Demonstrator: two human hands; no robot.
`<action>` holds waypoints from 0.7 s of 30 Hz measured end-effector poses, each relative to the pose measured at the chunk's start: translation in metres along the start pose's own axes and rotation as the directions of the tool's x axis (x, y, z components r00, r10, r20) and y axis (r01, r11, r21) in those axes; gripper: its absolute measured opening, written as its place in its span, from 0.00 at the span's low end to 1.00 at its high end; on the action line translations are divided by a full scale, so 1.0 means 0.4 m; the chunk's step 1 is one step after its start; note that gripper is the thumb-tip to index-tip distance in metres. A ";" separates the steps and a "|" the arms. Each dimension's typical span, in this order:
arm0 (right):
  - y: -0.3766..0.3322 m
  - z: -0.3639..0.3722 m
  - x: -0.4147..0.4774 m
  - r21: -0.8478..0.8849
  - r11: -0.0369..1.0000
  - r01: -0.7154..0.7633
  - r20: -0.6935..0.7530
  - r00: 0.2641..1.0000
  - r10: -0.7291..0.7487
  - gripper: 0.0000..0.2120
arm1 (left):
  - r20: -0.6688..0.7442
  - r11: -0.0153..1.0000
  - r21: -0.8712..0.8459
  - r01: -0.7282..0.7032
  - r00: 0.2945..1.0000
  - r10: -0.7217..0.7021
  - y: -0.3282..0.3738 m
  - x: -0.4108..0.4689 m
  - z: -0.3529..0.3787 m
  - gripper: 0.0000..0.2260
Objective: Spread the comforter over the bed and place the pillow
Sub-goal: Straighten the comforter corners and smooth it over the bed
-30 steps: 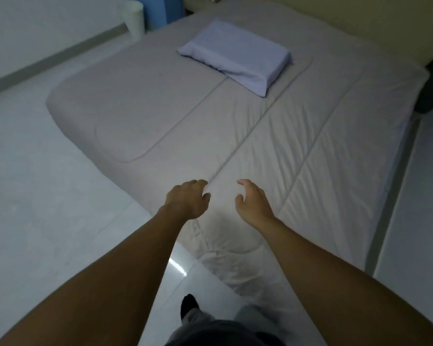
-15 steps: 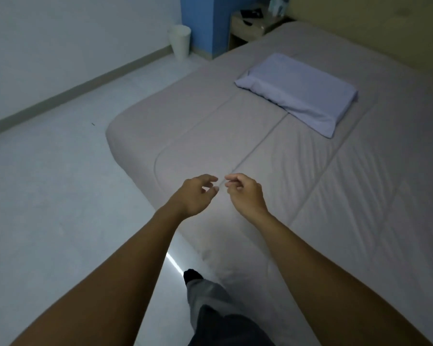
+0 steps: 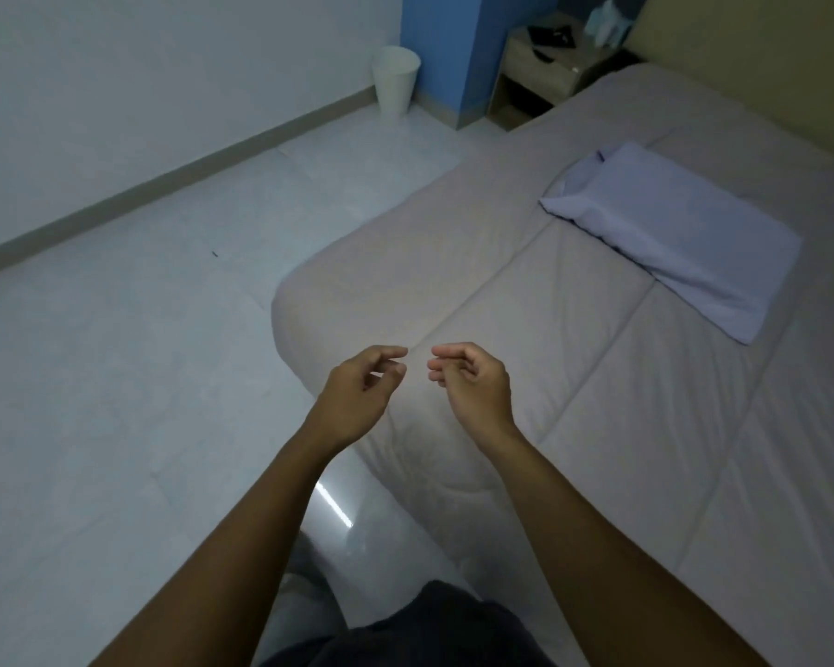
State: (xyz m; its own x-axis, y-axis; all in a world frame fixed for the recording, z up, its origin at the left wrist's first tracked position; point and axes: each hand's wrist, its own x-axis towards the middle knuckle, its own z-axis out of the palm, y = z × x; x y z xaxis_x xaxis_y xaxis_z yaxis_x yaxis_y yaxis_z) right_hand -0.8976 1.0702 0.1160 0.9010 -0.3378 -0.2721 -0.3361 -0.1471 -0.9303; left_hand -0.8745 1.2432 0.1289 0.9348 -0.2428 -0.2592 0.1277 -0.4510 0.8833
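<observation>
Both hands (image 3: pixel 422 382) empty, half-curled above spread comforter (image 3: pixel 622 402).

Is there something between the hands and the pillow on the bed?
Nothing visible does. Between the left hand, the right hand and the pillow lies only the flat comforter. Both hands are empty and loosely curled.

White bin (image 3: pixel 395 81), wooden nightstand (image 3: pixel 545 65).
</observation>
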 end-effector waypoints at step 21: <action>-0.193 0.707 0.519 0.133 0.977 -0.168 -0.279 0.939 0.200 0.16 | 0.266 0.990 -0.037 0.137 0.956 -0.122 -0.162 0.703 -0.622 0.13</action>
State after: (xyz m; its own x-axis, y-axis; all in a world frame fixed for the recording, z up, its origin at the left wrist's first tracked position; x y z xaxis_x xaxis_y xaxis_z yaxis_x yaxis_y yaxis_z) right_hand -0.6070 1.2742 0.0617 0.7029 -0.6057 -0.3727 -0.4435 0.0365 -0.8956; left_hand -0.5375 1.4180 0.0961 0.7903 -0.4053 -0.4595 0.2668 -0.4475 0.8536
